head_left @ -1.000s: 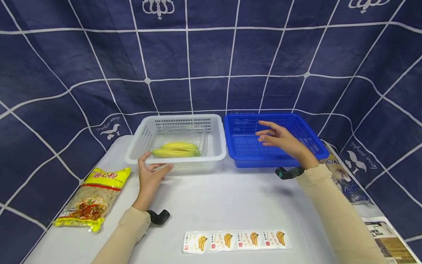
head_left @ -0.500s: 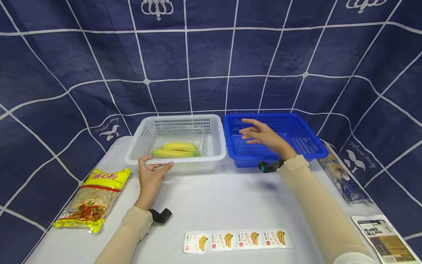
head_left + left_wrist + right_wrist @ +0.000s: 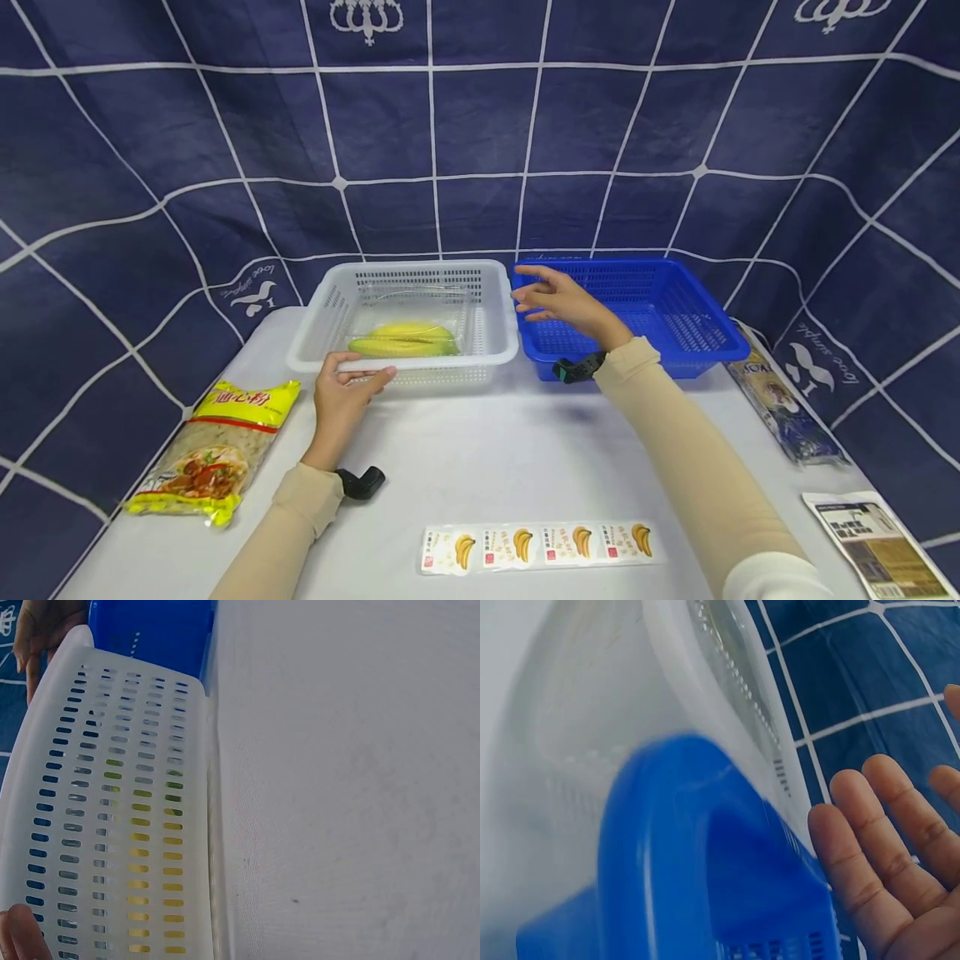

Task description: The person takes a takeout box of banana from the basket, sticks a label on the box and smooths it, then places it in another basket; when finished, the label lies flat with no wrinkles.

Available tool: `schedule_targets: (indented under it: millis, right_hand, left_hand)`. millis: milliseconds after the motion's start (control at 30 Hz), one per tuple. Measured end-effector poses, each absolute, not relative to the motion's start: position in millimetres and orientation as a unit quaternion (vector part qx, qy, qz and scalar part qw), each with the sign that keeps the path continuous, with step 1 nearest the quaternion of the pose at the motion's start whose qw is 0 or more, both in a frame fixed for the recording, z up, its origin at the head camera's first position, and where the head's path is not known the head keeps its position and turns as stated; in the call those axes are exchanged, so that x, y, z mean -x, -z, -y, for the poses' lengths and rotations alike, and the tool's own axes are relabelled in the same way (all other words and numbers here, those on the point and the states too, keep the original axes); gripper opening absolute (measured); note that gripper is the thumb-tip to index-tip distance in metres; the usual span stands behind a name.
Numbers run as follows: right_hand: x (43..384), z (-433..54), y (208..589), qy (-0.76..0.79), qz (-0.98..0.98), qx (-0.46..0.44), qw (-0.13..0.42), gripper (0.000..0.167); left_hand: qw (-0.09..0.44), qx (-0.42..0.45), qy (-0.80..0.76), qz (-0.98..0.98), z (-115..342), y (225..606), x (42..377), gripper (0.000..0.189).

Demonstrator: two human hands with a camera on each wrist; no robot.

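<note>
My left hand (image 3: 342, 407) holds the front rim of the white basket (image 3: 431, 364), near its left corner, with fingers at the rim and the thumb against the outer front wall. Inside that basket lies a clear plastic box (image 3: 420, 302) over long yellow-green fruit (image 3: 405, 340), partly hidden by the front rim. My right hand (image 3: 566, 304) hovers over the left side of the blue basket (image 3: 626, 362), fingers spread toward the white basket and holding nothing. In the right wrist view, the fingers (image 3: 877, 847) are extended beside the blue basket's corner.
A yellow-ended food packet (image 3: 217, 450) lies left. Along the front lies a strip of banana-picture labels (image 3: 540, 546). On the right lie a dark packet (image 3: 787, 408) and a brown-and-white packet (image 3: 881, 546). A blue curtain (image 3: 480, 125) hangs behind the white table (image 3: 480, 458).
My right hand has moved left across the blue basket to its left edge, near the white basket. The left hand stays at the white basket's front rim.
</note>
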State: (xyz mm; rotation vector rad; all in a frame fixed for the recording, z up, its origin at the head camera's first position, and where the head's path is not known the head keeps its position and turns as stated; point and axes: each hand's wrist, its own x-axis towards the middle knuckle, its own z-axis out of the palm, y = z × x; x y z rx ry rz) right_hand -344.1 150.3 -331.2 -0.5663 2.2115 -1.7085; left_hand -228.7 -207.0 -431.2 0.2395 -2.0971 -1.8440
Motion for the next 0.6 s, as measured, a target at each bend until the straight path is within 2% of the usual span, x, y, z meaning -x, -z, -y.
schedule_targets:
  millis: [400, 600]
  right_hand:
    - [351.9, -113.7, 336.0, 0.593, -0.761, 0.199, 0.173, 0.064]
    - [353.7, -96.4, 331.8, 0.584, -0.769, 0.177, 0.192, 0.072]
  left_hand:
    - [0.155, -0.068, 0.66, 0.731, 209.3, 430.1, 230.4, 0.059]
    - [0.152, -0.067, 0.663, 0.73, 210.8, 430.6, 230.8, 0.059]
